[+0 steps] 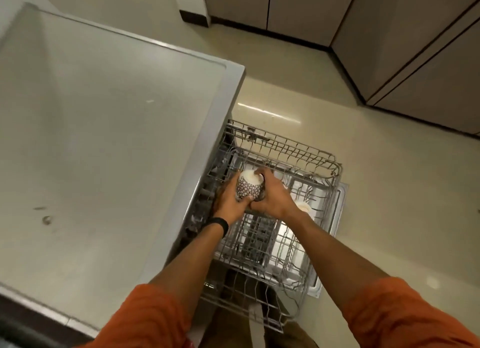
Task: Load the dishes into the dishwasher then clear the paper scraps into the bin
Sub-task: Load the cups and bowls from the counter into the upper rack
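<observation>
The left hand (228,203) and right hand (272,198) meet around a patterned cup (248,190), fingers curled on its sides, holding it tilted just above the pulled-out wire rack (306,153) of the dishwasher beside the counter (104,114). The double grip probably steadies it for seating between the tines. A pale dish (303,207) already sits in the rack, right of the cup, so loading looks underway

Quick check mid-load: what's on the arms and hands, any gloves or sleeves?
No gloves on the left hand or right hand. The left sleeve and right sleeve are orange, ending near the elbows; forearms bare. A black band circles the left wrist.
</observation>
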